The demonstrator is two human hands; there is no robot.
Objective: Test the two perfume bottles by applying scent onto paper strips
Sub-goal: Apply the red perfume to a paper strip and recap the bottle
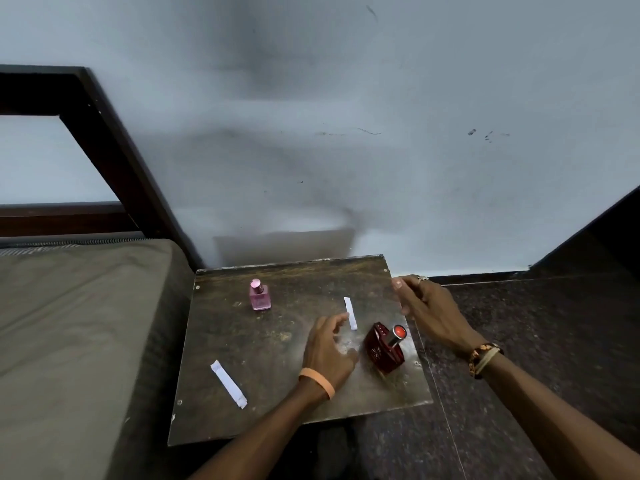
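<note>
pink bottle [259,295] stands far left on counter [277,393] | red bottle [383,348] near right | paper strip [350,313] just beside left hand [327,351], fingers loose, holding nothing | other strip [228,384] near left | right hand [427,308] over right edge, fingers loose, holding nothing

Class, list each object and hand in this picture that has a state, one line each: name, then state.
Pink perfume bottle: upright, capped, untouched.
Red perfume bottle: standing, capped, untouched.
Short paper strip: on the table by the left fingertips; contact unclear.
Long paper strip: lying flat, untouched.
Left hand: relaxed, holding nothing.
Right hand: open, above the table's right edge.
</note>
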